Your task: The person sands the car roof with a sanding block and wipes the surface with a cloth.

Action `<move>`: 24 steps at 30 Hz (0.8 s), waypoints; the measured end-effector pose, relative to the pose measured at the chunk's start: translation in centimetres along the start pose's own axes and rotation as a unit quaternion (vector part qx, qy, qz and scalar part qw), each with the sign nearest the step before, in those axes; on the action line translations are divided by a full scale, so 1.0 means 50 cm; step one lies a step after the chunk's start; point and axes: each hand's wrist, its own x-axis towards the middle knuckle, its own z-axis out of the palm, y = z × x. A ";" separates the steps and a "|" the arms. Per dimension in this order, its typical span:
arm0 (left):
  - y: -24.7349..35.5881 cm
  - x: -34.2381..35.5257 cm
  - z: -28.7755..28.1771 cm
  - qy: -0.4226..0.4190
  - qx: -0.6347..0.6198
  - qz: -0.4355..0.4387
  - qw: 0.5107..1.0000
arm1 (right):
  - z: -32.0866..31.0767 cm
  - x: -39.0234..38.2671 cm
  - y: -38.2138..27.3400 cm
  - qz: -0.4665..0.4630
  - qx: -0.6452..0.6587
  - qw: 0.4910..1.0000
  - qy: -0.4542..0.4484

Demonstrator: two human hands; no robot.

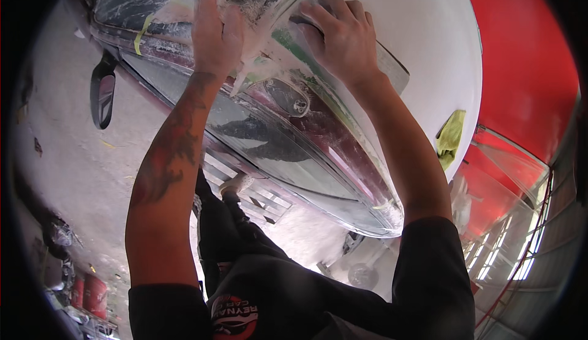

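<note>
My left hand lies with its fingers stretched out on the dusty edge of a car, by the windshield. To its right, my right hand curls over a dark pad, pressed against the white roof near its green-streaked edge; the fingers hide most of the pad. Pale dust coats the bodywork between the hands. Below them, a grey oval patch shows on the maroon roof side. A grey rounded shape shows on the roof beside my right wrist.
A yellow-green cloth lies on the roof at right. Yellow tape crosses the windshield's edge, and a black side mirror juts out at left. Under my feet is a slatted platform. A large red surface stands beyond the car.
</note>
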 end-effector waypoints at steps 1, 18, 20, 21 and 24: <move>-0.004 -0.002 -0.001 -0.001 -0.011 -0.011 1.000 | 0.006 0.007 -0.005 0.005 -0.013 1.000 -0.004; -0.008 -0.003 -0.023 0.009 -0.004 -0.006 1.000 | -0.035 -0.112 -0.039 0.023 0.037 0.999 -0.011; 0.001 -0.002 -0.021 -0.008 0.015 -0.029 0.999 | -0.039 -0.117 -0.025 0.008 0.042 0.999 -0.020; 0.003 0.001 -0.016 -0.009 0.012 -0.026 1.000 | -0.028 -0.090 0.000 0.007 0.016 1.000 0.000; 0.005 0.000 0.006 0.002 0.006 -0.005 1.000 | 0.000 0.058 0.092 0.099 -0.058 0.993 0.020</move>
